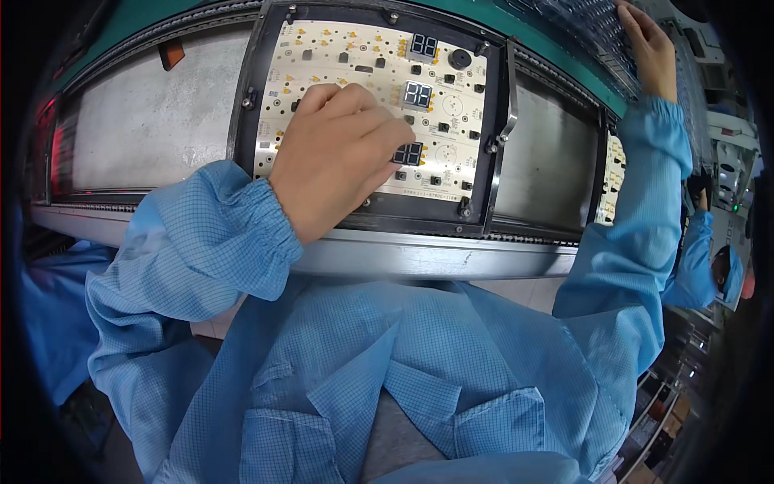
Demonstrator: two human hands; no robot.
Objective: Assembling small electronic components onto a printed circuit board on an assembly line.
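My left hand (343, 153) reaches over a cream circuit board panel (379, 81), which lies in a black frame (248, 73). Its thumb and forefinger close on the left end of the lowest two-digit display (409, 153), at the board's surface; the other fingers are curled, and the palm side is hidden. Two more displays, a middle one (417, 95) and an upper one (423, 47), sit in a column above it. Far to the right, my right hand (651, 52) stretches its fingers to the edge of clear plastic trays (592, 32); its fingertips are partly cut off.
The frame sits on a conveyor with a metal front rail (419, 256). A metal lever (511, 97) stands at the frame's right side. Another board (613, 173) shows partly beside my right sleeve. A co-worker in blue (695, 270) is at the far right.
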